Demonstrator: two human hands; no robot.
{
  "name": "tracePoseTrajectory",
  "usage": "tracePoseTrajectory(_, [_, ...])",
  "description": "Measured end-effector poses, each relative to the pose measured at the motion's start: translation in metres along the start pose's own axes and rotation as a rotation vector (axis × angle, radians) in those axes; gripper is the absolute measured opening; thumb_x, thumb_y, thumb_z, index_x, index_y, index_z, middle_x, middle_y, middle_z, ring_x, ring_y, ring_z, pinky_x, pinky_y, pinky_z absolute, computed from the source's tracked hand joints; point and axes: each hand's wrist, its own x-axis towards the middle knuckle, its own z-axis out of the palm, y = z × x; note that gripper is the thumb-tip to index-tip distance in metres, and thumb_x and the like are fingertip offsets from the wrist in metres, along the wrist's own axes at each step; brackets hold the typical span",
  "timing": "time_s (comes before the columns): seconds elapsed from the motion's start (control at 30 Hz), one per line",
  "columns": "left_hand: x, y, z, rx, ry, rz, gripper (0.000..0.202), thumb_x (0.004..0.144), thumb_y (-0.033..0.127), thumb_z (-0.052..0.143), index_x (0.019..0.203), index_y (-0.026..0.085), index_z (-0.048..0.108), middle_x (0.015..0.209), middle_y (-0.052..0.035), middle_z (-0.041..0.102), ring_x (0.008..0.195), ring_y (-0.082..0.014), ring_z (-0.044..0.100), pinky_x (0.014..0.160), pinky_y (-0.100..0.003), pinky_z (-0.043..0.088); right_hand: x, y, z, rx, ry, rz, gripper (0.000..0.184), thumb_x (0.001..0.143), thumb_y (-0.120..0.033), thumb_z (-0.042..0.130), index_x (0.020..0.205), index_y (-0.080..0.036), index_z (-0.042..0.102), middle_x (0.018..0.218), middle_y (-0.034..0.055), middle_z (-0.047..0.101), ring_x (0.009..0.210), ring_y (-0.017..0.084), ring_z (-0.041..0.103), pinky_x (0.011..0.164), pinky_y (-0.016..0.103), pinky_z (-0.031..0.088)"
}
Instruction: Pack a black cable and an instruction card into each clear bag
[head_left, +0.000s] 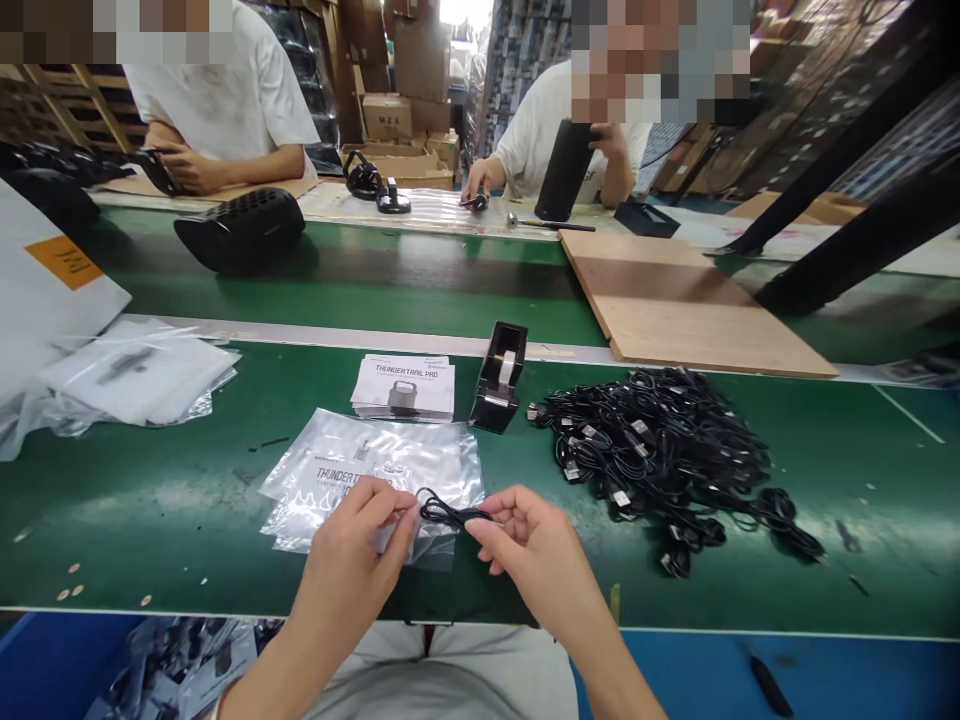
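Observation:
A small bundled black cable (444, 512) is pinched at its right end by my right hand (525, 530). My left hand (366, 535) is closed, thumb and forefinger together at the bundle's left end. Whether it grips the cable or bag film I cannot tell. Under both hands lie clear plastic bags (300, 470), stacked flat, with a printed leaflet showing through. Just beyond them sits a stack of printed leaflets (403, 387) with a black tape dispenser (499, 376) beside it. To the right spreads a tangled heap of black cables (660, 440) with silver plugs.
More plastic bags (142, 370) lie at left. Across the green table stand a black speaker (240, 228) and a wooden board (690, 295). Two people in white shirts work opposite; one holds a black cylinder (564, 170). Below the front edge is a blue bin (60, 660).

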Motion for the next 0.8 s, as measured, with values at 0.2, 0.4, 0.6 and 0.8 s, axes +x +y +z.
tracePoseTrajectory(0.2, [-0.004,-0.007,-0.01,-0.043,-0.003,-0.014,0.015,0.083,0.031,0.047,0.08,0.022,0.059,0.082,-0.001,0.051,0.072,-0.0152,0.054,0.06,-0.024,0.043,0.005,-0.011,0.015,-0.019,-0.011,-0.03,0.016,0.071,-0.031,0.062,0.077,-0.016,0.058,0.057,-0.001,0.058,0.054,0.014,0.058,0.048,0.023,0.047])
tracePoseTrajectory(0.4, [-0.004,-0.01,-0.019,-0.151,-0.012,0.021,0.013,0.083,0.031,0.049,0.081,0.024,0.06,0.078,0.0005,0.046,0.069,-0.0136,0.051,0.06,-0.024,0.043,0.004,-0.027,0.037,-0.046,-0.153,-0.137,0.017,0.078,-0.025,0.054,0.092,-0.018,0.063,0.071,0.0013,0.066,0.067,0.015,0.063,0.062,0.024,0.048])
tracePoseTrajectory(0.6, [0.015,0.0,-0.048,-0.352,0.208,0.066,0.008,0.08,0.023,0.054,0.073,0.023,0.057,0.075,0.0033,0.045,0.07,-0.0113,0.046,0.065,-0.022,0.038,0.008,-0.076,0.044,-0.5,-0.161,-0.574,0.023,0.087,-0.033,0.047,0.083,-0.021,0.066,0.071,0.0003,0.063,0.068,0.014,0.054,0.062,0.025,0.04])
tracePoseTrajectory(0.8, [0.033,-0.003,-0.071,-0.69,0.346,0.108,0.016,0.075,0.041,0.061,0.081,0.026,0.058,0.089,0.003,0.049,0.087,-0.0126,0.048,0.078,-0.02,0.038,0.021,-0.141,0.039,-0.698,-0.373,-0.885,0.011,0.073,-0.027,0.068,0.068,-0.019,0.062,0.065,-0.0025,0.061,0.072,0.014,0.048,0.068,0.025,0.038])
